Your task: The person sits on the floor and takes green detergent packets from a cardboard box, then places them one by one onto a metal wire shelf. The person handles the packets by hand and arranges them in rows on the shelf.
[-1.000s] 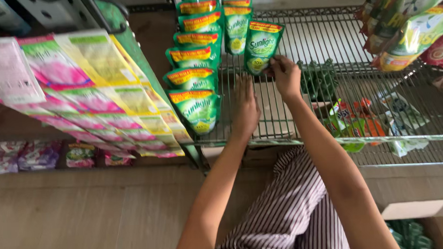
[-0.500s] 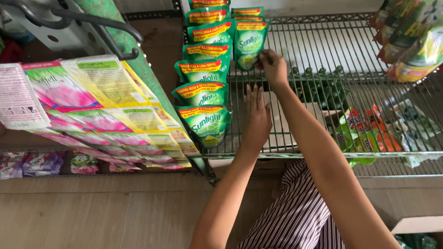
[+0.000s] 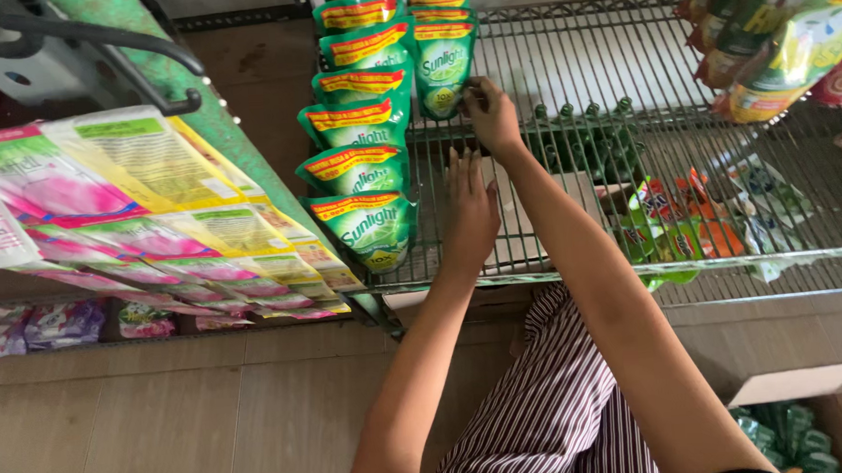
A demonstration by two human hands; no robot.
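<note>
Nearest the camera, a cardboard box [image 3: 807,414] holding more green packs sits on the floor, below and right of the right arm.

The left hand [image 3: 470,211] is laid flat and open on the wire shelf [image 3: 573,249], fingers spread and pointing away, gripping nothing; it seems to be placed there as a brace for the reach. Just to its left, a row of green pouches [image 3: 366,177] is stacked overlapping, each one leaning on the next so the row stands up.

Further off, the right hand [image 3: 491,115] is closed on the lower right corner of a green pouch [image 3: 444,60], pinched between thumb and fingers. That pouch is held upright at the front of a second row, beside the first, apparently so it sits in line.

Beyond and right of that hand, dark green bottles [image 3: 582,140] are seen through the wires on the level below. Pink and yellow packs [image 3: 127,211] lie well to the left.
</note>
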